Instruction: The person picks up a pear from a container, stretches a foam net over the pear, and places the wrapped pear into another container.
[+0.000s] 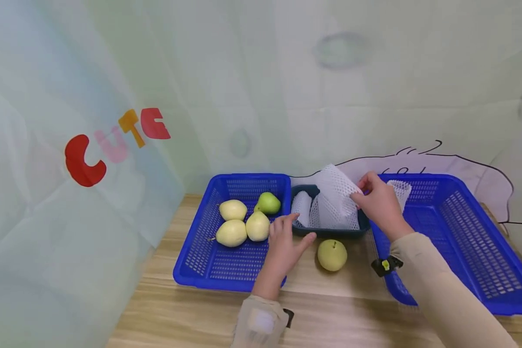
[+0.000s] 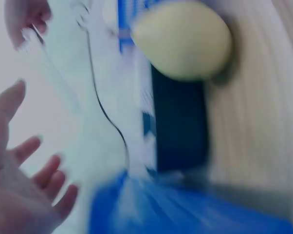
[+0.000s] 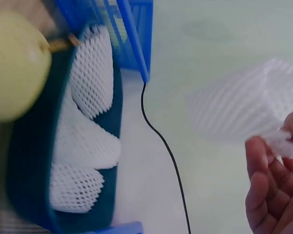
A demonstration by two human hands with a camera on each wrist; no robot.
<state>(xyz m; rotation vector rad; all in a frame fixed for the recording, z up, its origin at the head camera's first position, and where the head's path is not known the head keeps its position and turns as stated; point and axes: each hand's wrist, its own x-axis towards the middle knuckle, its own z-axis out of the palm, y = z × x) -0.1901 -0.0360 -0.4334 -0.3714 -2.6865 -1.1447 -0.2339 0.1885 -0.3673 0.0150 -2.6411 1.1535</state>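
My right hand point(image 1: 382, 205) pinches the edge of a white foam net sleeve point(image 1: 332, 186). In the right wrist view this sleeve point(image 3: 229, 105) hangs in the air, its mouth spread into a tube. Below it stands a dark green box point(image 1: 330, 233) holding several more foam nets point(image 3: 90, 73). My left hand point(image 1: 282, 244) hovers beside the right rim of the left basket, fingers apart and holding nothing; the left wrist view shows its palm and spread fingers point(image 2: 49, 175). A yellow-green pear point(image 1: 332, 255) sits on the table in front of the box, stem up.
A blue basket point(image 1: 191, 246) on the left holds several pale pears point(image 1: 231, 233) and a greener fruit point(image 1: 268, 203). Another blue basket point(image 1: 439, 212) stands on the right, with a white foam net point(image 1: 401, 191) at its back left corner. A printed cloth point(image 1: 261, 96) hangs behind.
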